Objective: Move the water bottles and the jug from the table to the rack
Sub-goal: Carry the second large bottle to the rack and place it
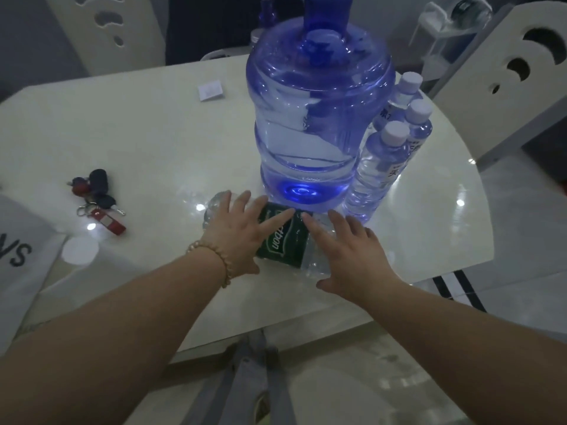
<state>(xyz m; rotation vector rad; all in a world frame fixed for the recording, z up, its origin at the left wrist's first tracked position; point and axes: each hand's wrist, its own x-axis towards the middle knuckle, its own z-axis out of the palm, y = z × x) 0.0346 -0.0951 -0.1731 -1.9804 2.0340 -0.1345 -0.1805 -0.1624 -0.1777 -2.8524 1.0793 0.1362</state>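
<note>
A big blue water jug (316, 118) stands upright in the middle of the white table (138, 139). Three small clear bottles with white caps (386, 161) stand against its right side. A clear bottle with a dark green label (283, 240) lies on its side at the near edge, in front of the jug. My left hand (237, 231) rests flat on that bottle's left part, fingers spread. My right hand (352, 253) lies over its right part, fingers spread too. Neither hand is closed around it.
A bunch of keys with a red tag (98, 200) lies at the table's left. A small white card (211, 90) sits further back. White chairs (503, 81) stand at the far side and right. A white wire rack (451, 35) is at the back right.
</note>
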